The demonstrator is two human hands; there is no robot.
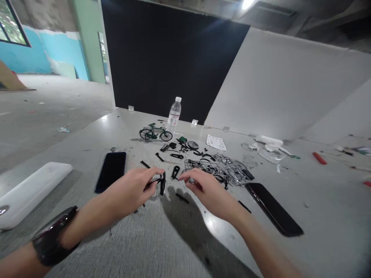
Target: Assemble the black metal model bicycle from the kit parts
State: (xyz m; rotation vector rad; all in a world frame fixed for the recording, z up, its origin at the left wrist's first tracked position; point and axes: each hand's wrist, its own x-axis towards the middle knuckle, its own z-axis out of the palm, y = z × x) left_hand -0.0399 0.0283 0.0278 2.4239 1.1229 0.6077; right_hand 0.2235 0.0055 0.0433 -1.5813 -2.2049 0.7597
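My left hand (131,191) pinches a small black plastic part (162,183) between thumb and fingertips, just above the grey surface. What exactly this part is, I cannot make out. Opposite it, my right hand (210,193) hovers with thumb and index finger apart, and nothing shows between them. Near its fingertips lies a black oval part (175,172) with a hole in it. A thin black strip (182,198) rests between the two hands. Silver sprue frames (232,170) with small parts lie beyond my right hand. Farther back stands a green model bicycle (155,132).
Behind the model is a clear water bottle (174,112). A dark phone (111,172) lies left, another black phone-shaped object (274,208) right. A long white case (34,193) sits at far left. Printed paper (216,142) lies before the upright black panel (174,58).
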